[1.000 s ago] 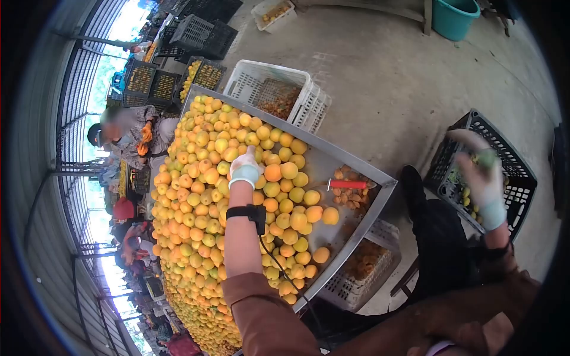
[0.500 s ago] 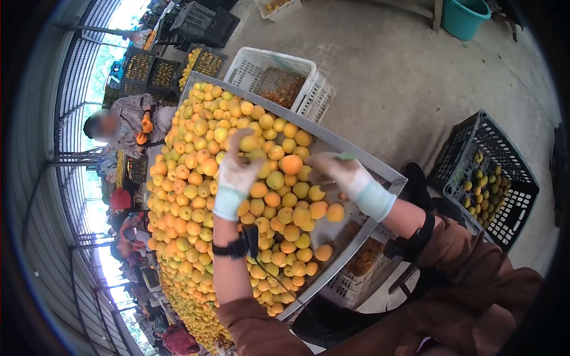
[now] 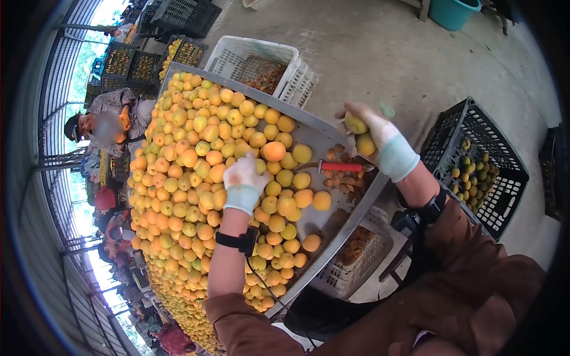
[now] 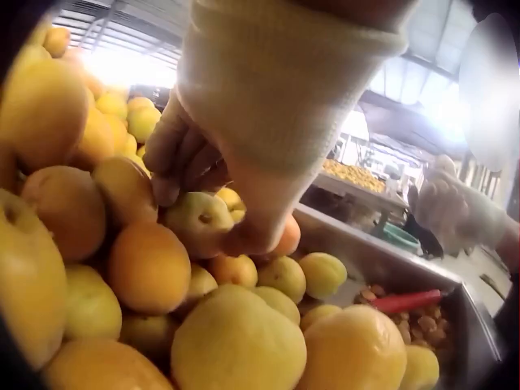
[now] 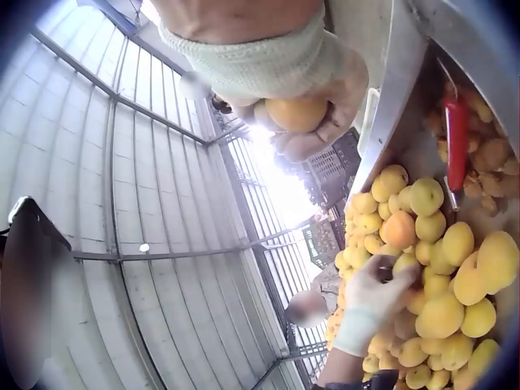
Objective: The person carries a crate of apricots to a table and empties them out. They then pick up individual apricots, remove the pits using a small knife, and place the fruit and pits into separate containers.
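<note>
A large heap of yellow-orange fruit (image 3: 196, 154) fills a metal-edged table (image 3: 332, 127). The gloved left hand (image 3: 243, 176) is in the heap; in the left wrist view its thumb and fingers pinch a yellow-green fruit (image 4: 197, 219). Over the table's right edge, the gloved right hand (image 3: 377, 133) grips two fruits (image 3: 365, 144); the right wrist view shows one orange-yellow fruit (image 5: 298, 114) inside its curled fingers. A red-handled tool (image 3: 341, 167) with a curved metal end lies on the table beside brown pits (image 3: 344, 185), between the two hands.
A black crate (image 3: 496, 139) with greenish fruit stands on the floor at right. White crates (image 3: 288, 77) stand beyond the table edge, another (image 3: 380, 237) below its near corner. A teal tub (image 3: 452, 13) is at top right. A seated person (image 3: 110, 118) is across the heap.
The right hand has gone from the black crate to the heap, then back over the table's right edge with fruit in it. The left hand has closed round a fruit. The red-handled tool shows again.
</note>
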Demonstrator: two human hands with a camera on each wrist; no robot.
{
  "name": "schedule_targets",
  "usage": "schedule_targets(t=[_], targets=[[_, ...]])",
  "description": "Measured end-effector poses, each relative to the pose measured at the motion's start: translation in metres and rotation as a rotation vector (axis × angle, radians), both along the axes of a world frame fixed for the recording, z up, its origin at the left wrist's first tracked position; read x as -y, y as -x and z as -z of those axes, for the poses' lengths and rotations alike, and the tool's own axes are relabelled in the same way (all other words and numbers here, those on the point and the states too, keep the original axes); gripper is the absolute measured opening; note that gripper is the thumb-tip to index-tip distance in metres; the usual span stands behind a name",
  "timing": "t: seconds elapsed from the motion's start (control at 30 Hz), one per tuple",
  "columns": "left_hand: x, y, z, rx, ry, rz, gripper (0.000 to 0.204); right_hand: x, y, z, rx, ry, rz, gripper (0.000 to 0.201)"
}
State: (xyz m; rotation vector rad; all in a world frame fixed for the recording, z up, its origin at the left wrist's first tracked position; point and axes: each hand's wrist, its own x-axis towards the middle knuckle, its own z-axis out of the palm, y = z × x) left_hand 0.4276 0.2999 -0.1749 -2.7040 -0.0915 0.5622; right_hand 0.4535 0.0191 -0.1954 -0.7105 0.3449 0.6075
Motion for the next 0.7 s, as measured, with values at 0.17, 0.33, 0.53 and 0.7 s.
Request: schedule_targets(t=[0.17,0.33,0.53,0.7], targets=[[0.036,0.003,-0.075,0.366,0.789,-0.241,0.037,-0.004,0.007,0.002,-0.157,-0.333,-0.248,0.051],[0.089,-0.008,-0.094,0.243,1.033,0.022,0.033,0.001,0.009,-0.002,-0.07,-0.665,-0.332,0.056],[0.068,-0.02,0.018,-0.02,0.444,0.311,0.04,0.035,0.002,-0.003,0.03,-0.742,-0.286,0.051],[0.061,-0.029,0.063,0.016,0.201,0.528,0.034,0.081,0.019,-0.007,0.052,-0.605,-0.028,0.051]])
